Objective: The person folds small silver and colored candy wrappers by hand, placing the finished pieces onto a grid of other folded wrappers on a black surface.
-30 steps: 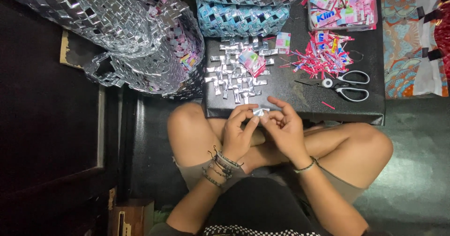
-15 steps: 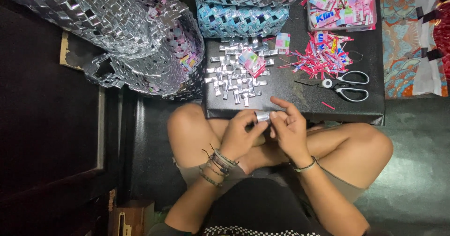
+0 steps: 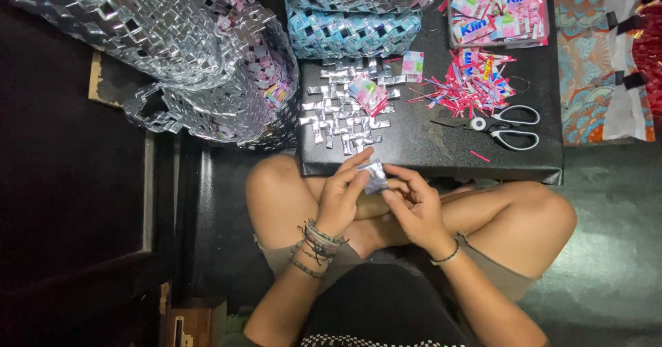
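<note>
My left hand point(image 3: 342, 197) and my right hand point(image 3: 414, 206) meet over my crossed legs, both pinching a small silver foil wrapper piece point(image 3: 376, 176) between fingertips. The piece is folded flat and sits just below the front edge of a low black table point(image 3: 441, 150). On the table lies a pile of folded silver foil links point(image 3: 341, 116) with a few pink folded pieces point(image 3: 369, 93) on top.
White-handled scissors point(image 3: 507, 126) lie on the table's right. Pink and red wrapper trimmings point(image 3: 472, 85) sit beside a clear box of sachets point(image 3: 498, 13). Woven foil baskets, silver point(image 3: 158, 37) and blue point(image 3: 352, 30), stand at the back. Patterned cloth point(image 3: 596, 64) lies at right.
The foil piece has been turned and opened flatter between my fingers, and both hands have shifted slightly lower and closer together.
</note>
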